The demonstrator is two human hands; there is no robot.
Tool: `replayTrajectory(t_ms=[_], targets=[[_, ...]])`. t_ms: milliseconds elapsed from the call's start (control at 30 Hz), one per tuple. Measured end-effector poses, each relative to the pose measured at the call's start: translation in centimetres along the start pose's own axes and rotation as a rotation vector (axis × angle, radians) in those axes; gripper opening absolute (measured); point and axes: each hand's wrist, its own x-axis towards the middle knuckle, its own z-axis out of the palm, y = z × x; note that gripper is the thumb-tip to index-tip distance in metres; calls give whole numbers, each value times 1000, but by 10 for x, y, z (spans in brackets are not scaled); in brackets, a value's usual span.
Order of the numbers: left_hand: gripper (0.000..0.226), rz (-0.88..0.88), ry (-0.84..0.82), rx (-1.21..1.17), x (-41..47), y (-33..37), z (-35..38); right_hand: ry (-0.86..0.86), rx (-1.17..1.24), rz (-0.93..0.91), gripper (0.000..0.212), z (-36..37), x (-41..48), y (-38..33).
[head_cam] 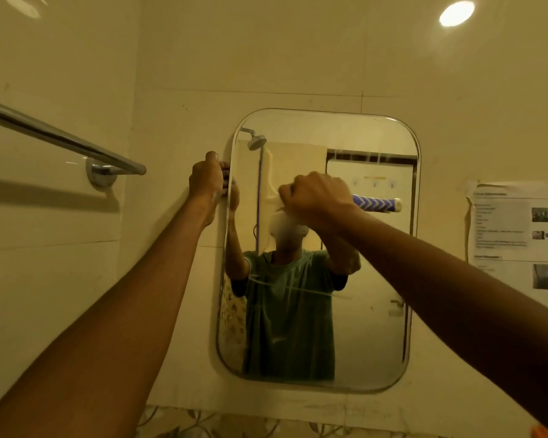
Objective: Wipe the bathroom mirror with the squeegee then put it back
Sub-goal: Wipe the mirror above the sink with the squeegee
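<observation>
The squeegee (377, 203) is up against the mirror (374, 327), in its upper half, with the handle lying about level. The blue handle with white arrow marks points to the right and ends in a pale cap. The pale blade end is on the left, mostly hidden, so I cannot tell if the blade touches the glass. The right hand (317, 197) is closed in a fist around the handle, near the blade end, and its back is turned to the camera.

The left hand (208, 181) is at the left edge of the mirror, near the top. Its fingers are curled around the edge and it holds the mirror there.

The mirror is a tall rectangle with round corners, fixed on the far tiled wall (298, 58). There are thin wet streaks across the middle of the glass. In the glass I see the reflection of a person in a green shirt with both arms up, and a shower head at the upper left.

On the left wall a chrome towel bar (60, 139) runs toward the mirror. To the right of the mirror a printed paper (516, 235) is stuck on the wall. A round ceiling lamp (456, 13) is lit at the upper right
</observation>
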Motion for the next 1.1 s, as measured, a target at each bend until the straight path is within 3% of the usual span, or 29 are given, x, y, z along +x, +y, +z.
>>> replayTrajectory(t_ms=[133,300,367,500,700,900,1000,1100], targets=[[41,22,15,40,3,-2,1,-63,-133,4,33,-4,-39,60],[39,23,-20,60,2,3,-2,-139,-128,187,38,-26,-77,96],[39,18,-37,48,2,7,-3,-137,-109,204,41,-33,-78,93],[39,69,-33,14,4,21,1,-87,-169,67,37,-36,-45,66],[36,68,5,32,8,31,9,68,-41,-6,37,-25,36,-1],[32,63,58,47,5,28,15,71,-69,-7,37,-41,18,34],[31,85,69,54,4,27,17,49,-37,94,26,-41,-6,74],[33,98,93,59,4,26,18,56,21,285,35,-42,-31,115]])
